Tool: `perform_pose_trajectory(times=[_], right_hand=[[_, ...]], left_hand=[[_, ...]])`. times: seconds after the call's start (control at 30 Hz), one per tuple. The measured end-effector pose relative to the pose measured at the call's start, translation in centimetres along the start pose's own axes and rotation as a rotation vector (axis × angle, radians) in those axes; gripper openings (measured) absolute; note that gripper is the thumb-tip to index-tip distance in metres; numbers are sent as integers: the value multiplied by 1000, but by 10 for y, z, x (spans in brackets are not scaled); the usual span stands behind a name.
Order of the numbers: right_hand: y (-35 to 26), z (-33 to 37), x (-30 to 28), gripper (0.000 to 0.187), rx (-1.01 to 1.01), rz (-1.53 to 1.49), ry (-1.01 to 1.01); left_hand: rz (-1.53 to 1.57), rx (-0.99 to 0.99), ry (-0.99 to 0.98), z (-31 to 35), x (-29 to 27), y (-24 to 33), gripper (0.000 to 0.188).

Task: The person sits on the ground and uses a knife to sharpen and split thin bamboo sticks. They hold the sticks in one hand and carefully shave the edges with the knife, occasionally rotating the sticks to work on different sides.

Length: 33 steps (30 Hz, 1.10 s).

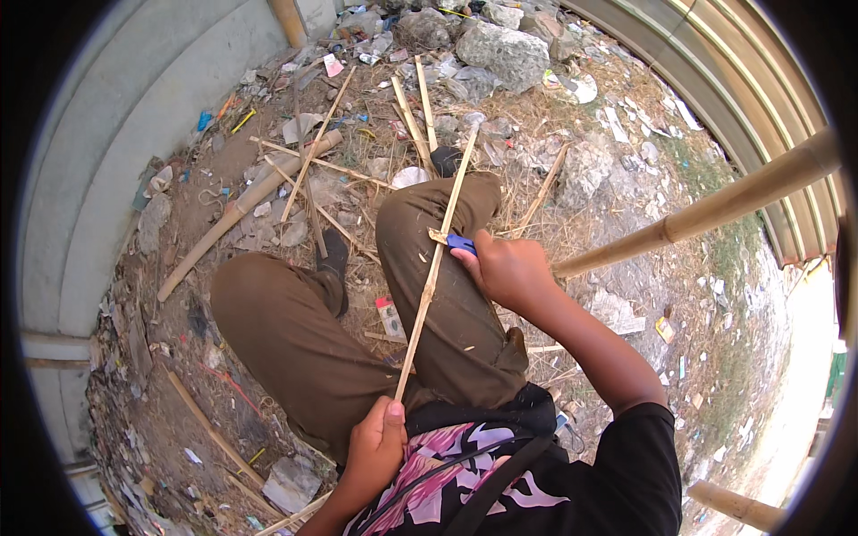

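Pale bamboo, split into a long narrow strip (429, 292), slants across brown-trousered legs (277, 322) at centre frame, its lower end gripped by the left hand (376, 442), the right hand (511, 268) closed around a blue-handled knife (461, 243); a curled shaving (437, 236) suggests trimming underway, unfinished, while loose light-tan strips (318, 144) lie upper left, their progress unclear.
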State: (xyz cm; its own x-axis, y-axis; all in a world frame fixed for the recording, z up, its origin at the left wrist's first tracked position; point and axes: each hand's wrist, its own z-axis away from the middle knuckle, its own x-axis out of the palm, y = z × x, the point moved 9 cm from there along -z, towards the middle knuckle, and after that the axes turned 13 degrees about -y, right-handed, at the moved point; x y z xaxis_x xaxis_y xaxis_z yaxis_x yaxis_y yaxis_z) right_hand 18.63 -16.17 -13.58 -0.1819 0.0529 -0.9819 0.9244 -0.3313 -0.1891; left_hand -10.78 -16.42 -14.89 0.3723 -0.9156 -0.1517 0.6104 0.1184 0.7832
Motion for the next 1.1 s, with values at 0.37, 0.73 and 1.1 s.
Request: perform_pose_trajectory(times=[0.37,0.73,1.1], right_hand=[[57,-29,-7,56,284,12,16],[45,0,3,51,177,-277,-108],[-9,36,3,48,-11,-62,-5]], left_hand=[[-56,36,22,1,0,2,45],[324,-23,-12,-3,3,-20,35],[376,-28,-66,-5,6,-18,31]])
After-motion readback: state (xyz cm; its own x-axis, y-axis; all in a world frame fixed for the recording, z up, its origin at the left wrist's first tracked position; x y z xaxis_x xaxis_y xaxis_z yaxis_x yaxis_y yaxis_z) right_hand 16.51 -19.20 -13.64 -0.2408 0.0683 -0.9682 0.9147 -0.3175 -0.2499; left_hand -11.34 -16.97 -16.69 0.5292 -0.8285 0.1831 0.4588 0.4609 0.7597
